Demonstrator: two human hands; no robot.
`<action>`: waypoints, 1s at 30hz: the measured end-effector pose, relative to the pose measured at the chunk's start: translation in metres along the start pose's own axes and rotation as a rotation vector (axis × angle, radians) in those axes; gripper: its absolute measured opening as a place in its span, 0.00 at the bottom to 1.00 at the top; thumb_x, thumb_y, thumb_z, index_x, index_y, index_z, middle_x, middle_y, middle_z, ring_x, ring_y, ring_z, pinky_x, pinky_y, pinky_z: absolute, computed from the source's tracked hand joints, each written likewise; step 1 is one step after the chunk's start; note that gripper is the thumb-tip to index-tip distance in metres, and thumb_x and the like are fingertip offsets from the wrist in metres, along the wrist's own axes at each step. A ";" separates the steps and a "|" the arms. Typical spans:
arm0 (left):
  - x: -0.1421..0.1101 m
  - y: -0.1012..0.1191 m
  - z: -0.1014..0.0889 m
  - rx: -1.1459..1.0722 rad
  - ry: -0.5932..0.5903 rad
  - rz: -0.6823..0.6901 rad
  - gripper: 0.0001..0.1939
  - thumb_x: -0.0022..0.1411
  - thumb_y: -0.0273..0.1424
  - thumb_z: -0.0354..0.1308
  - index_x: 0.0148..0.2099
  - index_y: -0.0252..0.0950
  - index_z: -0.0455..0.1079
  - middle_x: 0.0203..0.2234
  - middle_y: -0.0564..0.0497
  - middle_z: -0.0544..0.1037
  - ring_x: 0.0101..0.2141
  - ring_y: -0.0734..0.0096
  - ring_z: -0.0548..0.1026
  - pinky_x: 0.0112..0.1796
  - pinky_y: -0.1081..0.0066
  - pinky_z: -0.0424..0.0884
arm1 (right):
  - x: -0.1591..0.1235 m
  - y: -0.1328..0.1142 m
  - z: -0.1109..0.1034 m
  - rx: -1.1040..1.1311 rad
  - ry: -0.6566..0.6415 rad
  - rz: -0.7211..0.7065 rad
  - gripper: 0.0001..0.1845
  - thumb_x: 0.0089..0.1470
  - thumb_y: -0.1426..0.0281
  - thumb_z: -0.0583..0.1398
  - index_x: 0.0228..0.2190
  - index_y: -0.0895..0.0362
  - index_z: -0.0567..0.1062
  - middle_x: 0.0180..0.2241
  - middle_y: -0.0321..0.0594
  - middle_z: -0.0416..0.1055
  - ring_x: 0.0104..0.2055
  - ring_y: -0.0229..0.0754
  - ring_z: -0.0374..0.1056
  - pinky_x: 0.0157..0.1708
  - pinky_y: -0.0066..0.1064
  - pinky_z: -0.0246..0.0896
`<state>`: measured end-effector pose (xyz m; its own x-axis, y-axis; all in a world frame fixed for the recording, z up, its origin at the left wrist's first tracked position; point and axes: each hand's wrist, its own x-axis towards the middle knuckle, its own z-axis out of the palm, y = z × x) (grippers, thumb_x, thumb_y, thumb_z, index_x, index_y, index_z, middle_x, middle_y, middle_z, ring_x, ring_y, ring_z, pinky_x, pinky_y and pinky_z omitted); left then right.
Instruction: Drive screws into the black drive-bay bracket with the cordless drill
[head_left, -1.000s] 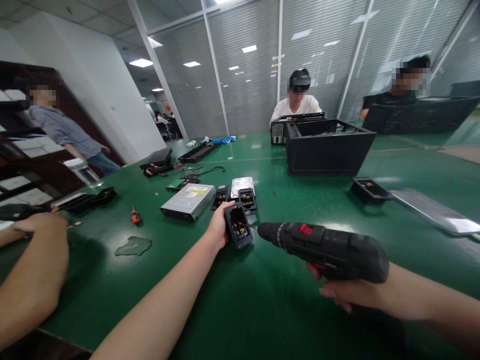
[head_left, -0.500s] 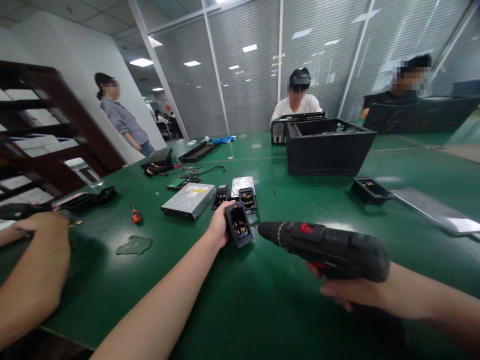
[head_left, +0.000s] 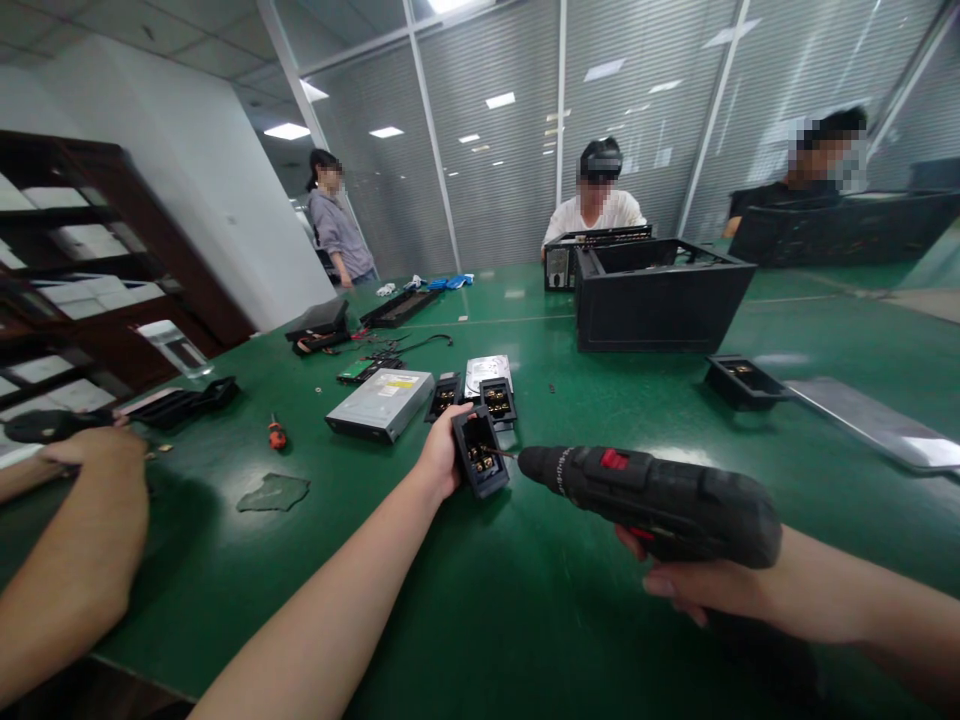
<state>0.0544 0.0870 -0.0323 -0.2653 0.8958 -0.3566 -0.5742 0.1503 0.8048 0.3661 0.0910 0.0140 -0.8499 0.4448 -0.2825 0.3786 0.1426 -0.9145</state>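
Held in my left hand (head_left: 439, 452) is a small black rectangular housing (head_left: 491, 482) with brass-coloured parts inside, its open side tilted toward me. My right hand (head_left: 701, 592) is wrapped around the grip of a black cordless drill (head_left: 660, 500) with red details. The drill's thin bit (head_left: 504, 454) points left into the housing's open side; whether its tip touches a brass part cannot be made out. Just beyond my left hand lie two similar housings, one on the left (head_left: 444, 400) and one on the right (head_left: 498, 400), beside a silver hard drive (head_left: 487, 370).
A silver optical drive (head_left: 381, 403), an orange screwdriver (head_left: 277, 434) and a dark flat scrap (head_left: 273, 493) lie left. Black computer cases (head_left: 652, 315) stand at the back. Another housing (head_left: 742, 385) and a metal panel (head_left: 877, 420) lie right. A co-worker's arm (head_left: 97, 540) reaches in from the left.
My hands, the housing and the drill keep almost the same pose. In the background, a standing person has moved to the right. The co-worker's arm at left has shifted slightly.
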 end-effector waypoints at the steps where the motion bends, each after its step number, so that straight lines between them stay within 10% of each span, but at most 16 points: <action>1: 0.001 0.000 -0.001 0.001 0.000 0.002 0.15 0.50 0.41 0.58 0.34 0.34 0.72 0.25 0.46 0.77 0.24 0.61 0.75 0.29 0.61 0.71 | 0.000 0.000 0.000 -0.007 -0.002 0.005 0.11 0.53 0.64 0.61 0.36 0.56 0.68 0.23 0.30 0.65 0.25 0.37 0.65 0.27 0.30 0.63; 30: 0.004 -0.002 -0.005 0.033 0.001 0.008 0.18 0.51 0.43 0.58 0.35 0.34 0.73 0.26 0.46 0.78 0.26 0.59 0.75 0.31 0.59 0.71 | 0.001 0.000 0.002 -0.001 0.003 0.020 0.12 0.53 0.63 0.61 0.37 0.56 0.68 0.25 0.31 0.66 0.25 0.37 0.65 0.27 0.30 0.64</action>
<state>0.0502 0.0885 -0.0376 -0.2707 0.8966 -0.3503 -0.5459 0.1567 0.8230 0.3644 0.0901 0.0133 -0.8414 0.4497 -0.2996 0.3953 0.1344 -0.9086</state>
